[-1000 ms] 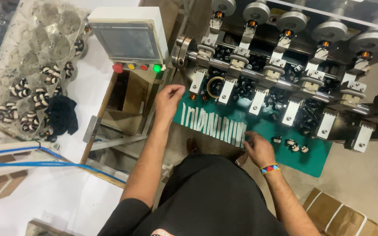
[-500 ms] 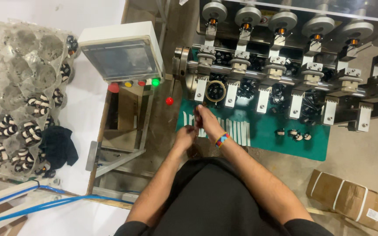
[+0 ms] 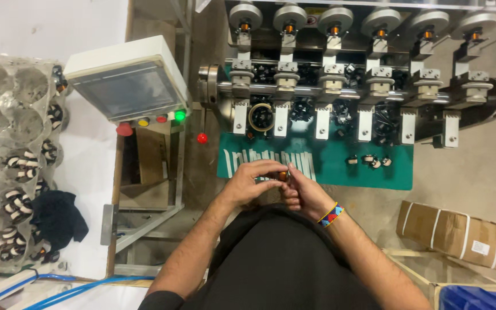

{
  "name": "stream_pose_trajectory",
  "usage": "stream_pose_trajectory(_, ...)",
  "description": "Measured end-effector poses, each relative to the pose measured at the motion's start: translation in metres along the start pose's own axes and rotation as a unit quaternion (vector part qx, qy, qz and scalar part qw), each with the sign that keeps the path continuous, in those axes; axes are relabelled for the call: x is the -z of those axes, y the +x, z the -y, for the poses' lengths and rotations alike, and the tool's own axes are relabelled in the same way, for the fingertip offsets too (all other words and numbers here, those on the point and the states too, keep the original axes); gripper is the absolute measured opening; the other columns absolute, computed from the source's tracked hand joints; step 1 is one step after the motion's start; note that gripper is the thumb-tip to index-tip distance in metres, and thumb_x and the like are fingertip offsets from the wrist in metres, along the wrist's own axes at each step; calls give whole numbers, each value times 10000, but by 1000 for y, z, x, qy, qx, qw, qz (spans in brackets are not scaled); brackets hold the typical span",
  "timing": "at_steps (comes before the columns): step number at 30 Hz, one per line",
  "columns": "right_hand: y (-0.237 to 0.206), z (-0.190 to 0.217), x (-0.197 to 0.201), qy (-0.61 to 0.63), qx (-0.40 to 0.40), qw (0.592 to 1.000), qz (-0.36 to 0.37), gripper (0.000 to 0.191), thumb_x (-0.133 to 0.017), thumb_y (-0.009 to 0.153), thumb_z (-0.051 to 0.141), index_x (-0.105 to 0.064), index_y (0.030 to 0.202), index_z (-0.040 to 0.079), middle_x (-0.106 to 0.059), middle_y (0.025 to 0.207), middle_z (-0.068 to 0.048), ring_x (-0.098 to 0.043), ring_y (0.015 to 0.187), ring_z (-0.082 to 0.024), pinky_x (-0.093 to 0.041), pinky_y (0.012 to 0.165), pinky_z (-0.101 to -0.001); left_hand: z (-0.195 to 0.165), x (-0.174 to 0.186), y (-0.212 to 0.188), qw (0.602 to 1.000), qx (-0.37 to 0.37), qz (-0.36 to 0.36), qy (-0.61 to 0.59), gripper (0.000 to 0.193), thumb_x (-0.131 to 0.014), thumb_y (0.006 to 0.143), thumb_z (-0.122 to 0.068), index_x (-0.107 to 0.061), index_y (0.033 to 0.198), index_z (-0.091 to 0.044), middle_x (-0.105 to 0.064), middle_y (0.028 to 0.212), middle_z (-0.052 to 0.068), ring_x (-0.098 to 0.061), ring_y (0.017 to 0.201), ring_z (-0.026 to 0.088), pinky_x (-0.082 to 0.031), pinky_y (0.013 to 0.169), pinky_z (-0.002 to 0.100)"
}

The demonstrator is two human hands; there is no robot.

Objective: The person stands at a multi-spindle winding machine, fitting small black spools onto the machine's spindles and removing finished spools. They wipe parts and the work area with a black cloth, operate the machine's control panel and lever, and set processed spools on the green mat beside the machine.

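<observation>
Small copper-wound coil (image 3: pixel 283 175) pinched between both sets of fingers, close to the body, just above the near edge of the green mat (image 3: pixel 340 169). Left hand (image 3: pixel 247 183) cupped over from the left, fingers narrow on the coil; right hand (image 3: pixel 302 195) under it, beaded wristband (image 3: pixel 331 214) showing. Long axis too small to tell. White strips (image 3: pixel 271 161) lined just beyond, winding machine (image 3: pixel 351 74) behind; control box (image 3: pixel 127 86) left.

I see a green mat (image 3: pixel 340 169) on the machine bench. On it lie white strips (image 3: pixel 265 158) in a row and some small coils (image 3: pixel 368 161).
</observation>
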State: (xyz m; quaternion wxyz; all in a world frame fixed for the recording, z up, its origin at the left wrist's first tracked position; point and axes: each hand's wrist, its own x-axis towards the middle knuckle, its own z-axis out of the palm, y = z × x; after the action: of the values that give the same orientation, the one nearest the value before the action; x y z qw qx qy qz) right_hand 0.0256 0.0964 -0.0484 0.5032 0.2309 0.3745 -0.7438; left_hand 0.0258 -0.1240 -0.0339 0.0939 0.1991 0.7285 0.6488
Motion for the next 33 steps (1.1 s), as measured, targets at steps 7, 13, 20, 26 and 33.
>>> stream_pose_trajectory(7, -51, -1, 21, -510, 379, 757, -154, 298, -517, 1045, 291, -693, 1013, 53, -651, 725, -85, -611, 625, -183, -494, 603, -322, 13, -39, 26, 908, 200, -116, -351, 467, -732, 947, -104, -618, 1371, 53, -730, 1086, 144, -732, 939, 182, -618, 859, 306)
stream_pose_trajectory(13, -70, 31, 54, -617, 378, 667, -178, 204, -572, 1002, 237, -704, 986, 83, -718, 828, -148, -687, 752, -352, -517, 642, -427, 1, -70, 35, 968, 217, 114, 62, 391, -819, 829, -36, -726, 1204, 30, -779, 1042, 112, -740, 910, 161, -581, 813, 272)
stream_pose_trajectory(20, -97, 18, 64, -587, 379, 695, -171, 203, -591, 1007, 240, -707, 962, 80, -707, 781, -157, -692, 729, -365, -519, 628, -439, 12, -134, 60, 926, 188, -128, -303, 434, -727, 916, -19, -602, 1331, 13, -684, 1183, 65, -713, 983, 130, -592, 862, 260)
stream_pose_trajectory(26, -55, 26, 128, -519, 226, 824, -39, 260, -610, 1019, 294, -750, 1057, 78, -749, 802, -160, -727, 737, -325, -552, 661, -415, 49, -173, 60, 865, 214, -275, -360, 451, -703, 939, -21, -572, 1364, 55, -693, 1102, 140, -703, 823, 142, -595, 701, 261)
stream_pose_trajectory(33, 20, 73, 178, -616, 312, 689, -220, 355, -745, 877, 267, -715, 1210, 147, -726, 1058, -144, -719, 854, -316, -563, 754, -426, 57, -147, 16, 900, 227, -297, -222, 478, -703, 909, 0, -577, 1366, 62, -696, 1165, 154, -676, 709, 117, -561, 550, 246)
